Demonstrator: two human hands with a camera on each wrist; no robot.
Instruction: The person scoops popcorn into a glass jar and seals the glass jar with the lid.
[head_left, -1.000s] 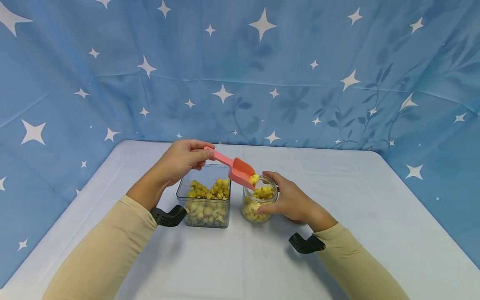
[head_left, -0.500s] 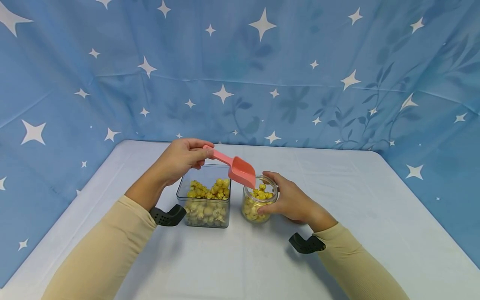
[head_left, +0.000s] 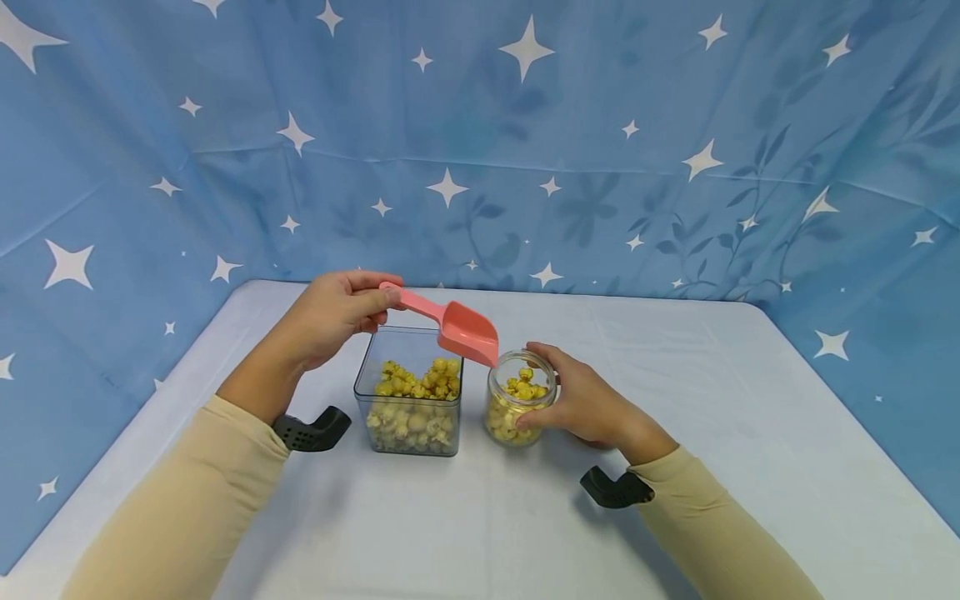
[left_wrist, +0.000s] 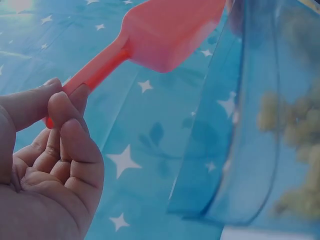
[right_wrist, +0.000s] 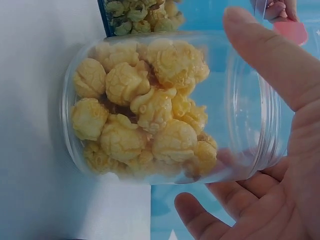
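My left hand (head_left: 330,312) pinches the handle end of a pink scoop (head_left: 468,332), its bowl tilted down to the right above the gap between box and jar. In the left wrist view the scoop (left_wrist: 165,35) shows thumb and fingertips on its handle. My right hand (head_left: 588,400) is curled around a clear glass jar (head_left: 501,421) standing on the table. Popcorn (right_wrist: 150,110) fills the lower part of the jar in the right wrist view. Left of the jar stands a clear square box (head_left: 408,400) partly filled with popcorn (head_left: 420,381).
A white cloth covers the table (head_left: 420,525). Behind it hangs a blue curtain (head_left: 360,108) with white stars and leaf shapes. Black wrist mounts (head_left: 313,431) sit on both forearms.
Popcorn at the scoop's lip has dropped into the jar, and the scoop looks empty. My left hand has drawn it left and slightly up. The right hand and jar stay put.
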